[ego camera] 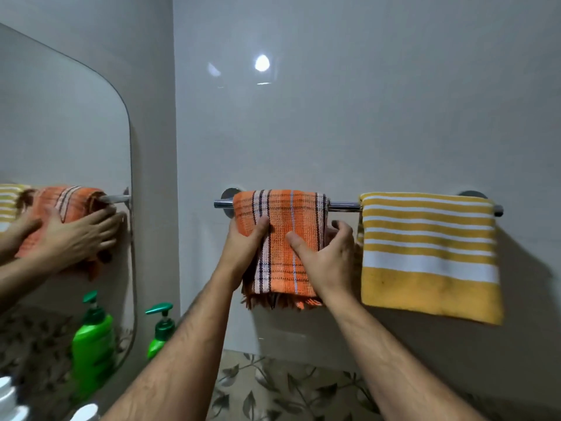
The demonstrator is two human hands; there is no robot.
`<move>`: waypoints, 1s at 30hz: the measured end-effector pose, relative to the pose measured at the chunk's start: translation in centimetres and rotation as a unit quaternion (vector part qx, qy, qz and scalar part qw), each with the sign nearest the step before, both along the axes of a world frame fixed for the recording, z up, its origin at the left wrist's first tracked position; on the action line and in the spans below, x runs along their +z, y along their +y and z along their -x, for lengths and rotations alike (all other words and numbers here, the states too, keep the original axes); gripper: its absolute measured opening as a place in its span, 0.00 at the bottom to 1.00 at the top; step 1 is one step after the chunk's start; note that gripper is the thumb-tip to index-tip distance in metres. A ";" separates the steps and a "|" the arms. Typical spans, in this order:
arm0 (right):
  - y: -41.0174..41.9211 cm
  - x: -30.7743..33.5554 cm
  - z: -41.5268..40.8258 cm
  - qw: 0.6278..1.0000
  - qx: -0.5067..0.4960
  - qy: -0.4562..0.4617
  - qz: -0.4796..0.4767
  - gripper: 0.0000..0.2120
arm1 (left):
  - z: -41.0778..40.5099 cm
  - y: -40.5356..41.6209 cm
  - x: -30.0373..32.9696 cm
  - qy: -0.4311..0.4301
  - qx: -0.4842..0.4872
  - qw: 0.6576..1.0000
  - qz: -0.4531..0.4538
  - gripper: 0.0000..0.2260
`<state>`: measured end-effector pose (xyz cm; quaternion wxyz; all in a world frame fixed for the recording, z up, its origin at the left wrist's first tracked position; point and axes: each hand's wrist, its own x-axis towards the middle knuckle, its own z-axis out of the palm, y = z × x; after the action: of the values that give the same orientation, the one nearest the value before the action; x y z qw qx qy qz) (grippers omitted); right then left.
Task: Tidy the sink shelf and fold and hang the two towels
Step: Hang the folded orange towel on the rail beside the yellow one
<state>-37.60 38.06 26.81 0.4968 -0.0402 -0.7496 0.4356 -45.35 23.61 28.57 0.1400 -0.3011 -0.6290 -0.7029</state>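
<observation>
A folded orange plaid towel (pixel 282 214) with a fringed lower edge hangs over the left part of a chrome towel bar (pixel 344 206) on the wall. My left hand (pixel 243 247) grips its left edge, thumb on the front. On the towel's right edge sits my right hand (pixel 326 256), thumb pressed on the front and fingers curled behind. A folded yellow towel with white stripes (pixel 429 256) hangs on the bar's right part, free of both hands.
A mirror (pixel 60 147) on the left wall reflects the hands and towels. A green pump bottle (pixel 161 329) stands below it at the wall corner. White bottle tops (pixel 86 411) show at the bottom left. Leaf-patterned tiles (pixel 288 387) run below the towels.
</observation>
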 end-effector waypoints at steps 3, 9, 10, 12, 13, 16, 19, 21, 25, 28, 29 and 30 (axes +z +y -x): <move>1.0 1.2 0.4 0.972 0.214 -0.082 0.052 0.33 | -0.1 -0.2 0.0 0.023 -0.019 1.000 0.004 0.25; 1.5 1.8 0.4 0.944 0.307 -0.108 0.056 0.11 | 0.7 -0.9 -0.9 -0.030 -0.044 0.998 -0.023 0.34; 1.8 1.9 0.3 0.932 0.335 -0.120 0.067 0.09 | 1.0 -1.0 -0.9 -0.032 -0.060 0.997 -0.026 0.38; 2.2 2.1 0.1 0.923 0.353 -0.141 0.064 0.08 | 1.5 -1.2 -0.9 -0.043 -0.087 0.995 -0.022 0.44; 2.3 2.1 0.1 0.921 0.355 -0.151 0.060 0.08 | 1.6 -1.3 -0.9 -0.054 -0.096 0.994 -0.020 0.46; 2.4 2.0 0.3 0.938 0.306 -0.156 0.036 0.08 | 1.7 -1.4 -0.9 -0.036 -0.062 0.997 0.010 0.42; 2.3 1.6 0.8 0.988 0.122 -0.095 -0.010 0.19 | 1.6 -1.0 -0.6 -0.009 0.040 0.998 0.055 0.33; 1.9 1.1 1.1 0.996 0.031 -0.076 -0.021 0.26 | 1.4 -0.8 -0.6 0.018 0.128 0.987 0.092 0.25; 2.0 0.0 2.1 0.985 0.114 -0.133 -0.001 0.28 | 1.5 -1.4 -1.4 0.046 0.175 0.978 0.107 0.18; 1.8 -0.3 2.1 0.969 0.184 -0.162 -0.001 0.22 | 1.8 -2.4 -1.7 0.050 0.166 0.976 0.128 0.18; 1.7 -0.3 2.2 0.973 0.177 -0.151 -0.003 0.21 | 1.8 -2.6 -1.6 0.054 0.165 0.975 0.136 0.18; 1.5 -0.5 2.2 0.977 0.164 -0.139 -0.005 0.22 | 1.7 -2.7 -1.6 0.058 0.167 0.974 0.142 0.18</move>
<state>-39.84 39.54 26.35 0.3100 0.0261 -0.8096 0.4977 -47.01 20.87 26.96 0.2473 -0.2496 -0.7546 -0.5541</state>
